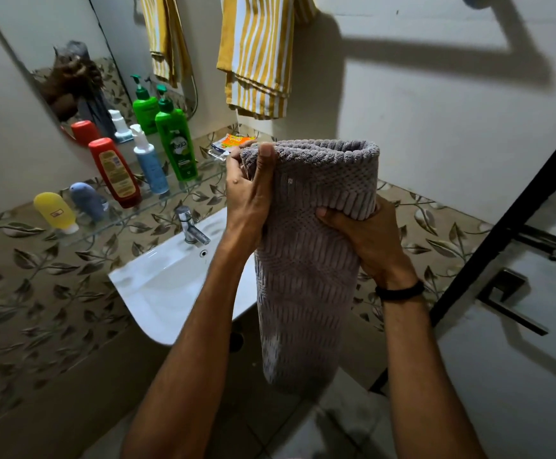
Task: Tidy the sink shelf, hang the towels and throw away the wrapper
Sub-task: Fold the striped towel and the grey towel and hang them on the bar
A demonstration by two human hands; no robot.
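the grey towel (306, 246) hangs folded over itself in the middle of the frame, held up in front of the sink (157, 293): the left hand (248, 190) is closed on its upper left corner with the thumb pressed flat on the front, and the right hand (357, 233) is closed on a bunched fold at the right edge, lower down. the grip is uneven, so the doubled cloth could slide open or slip from the right hand if that hand lets go to reach for a rail, and the free lower end, hanging low in the frame, could swing against the sink edge or the tap (190, 226). lifting it toward the upper part of the frame also risks brushing the striped towel (258, 58) already hung there, and perhaps dragging it off. no free rail shows, so i cannot tell where this one is meant to go. the wrapper (236, 140), orange and crinkled, lies on the glass shelf (203, 173) just behind the left hand, close enough that a sweep of cloth could knock it off. the grey towel is thick and soft, woven in a waffle grid with ribbed bands near the top fold. the striped one is thinner, yellow and white. the shelf is clear glass, hard and slick, carrying smooth plastic bottles at the left of the frame: a green bottle (177, 144), a red bottle (116, 172), a white pump (149, 160), a yellow tube (56, 210).
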